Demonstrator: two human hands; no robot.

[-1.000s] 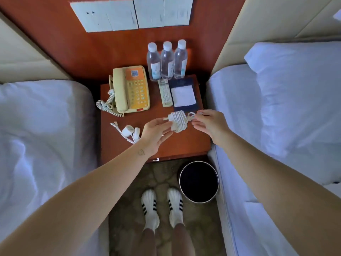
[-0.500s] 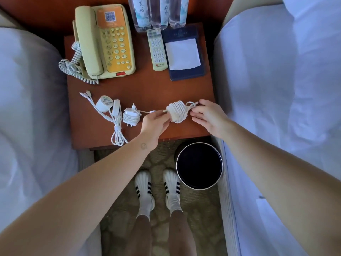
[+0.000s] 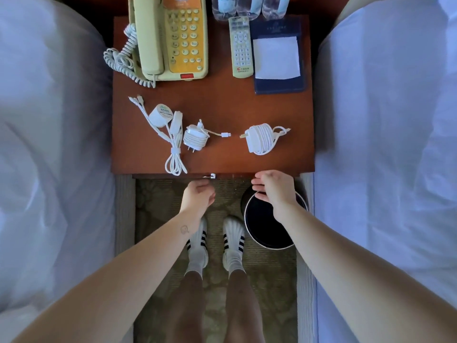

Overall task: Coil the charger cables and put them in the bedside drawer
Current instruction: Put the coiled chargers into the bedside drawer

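White plastic was seen in 3 chargers, laid in a row on the red-brown wooden bedside table. The row ran from left to right, parallel to the near edge, and lay beyond both hands. The right charger had its smooth cable wound tightly around the block. The middle charger was wound likewise, with a short tail left free. The left charger, with a round adapter, was only folded loosely and bound by a band. The small metal drawer handle was set under the near edge, just beyond the left hand, which was the nearer one. Its fingers were bent under the palm and hidden, so their state could not be told. The right hand was held above the round black bin, fingers relaxed and empty. The drawer was judged not yet opened.
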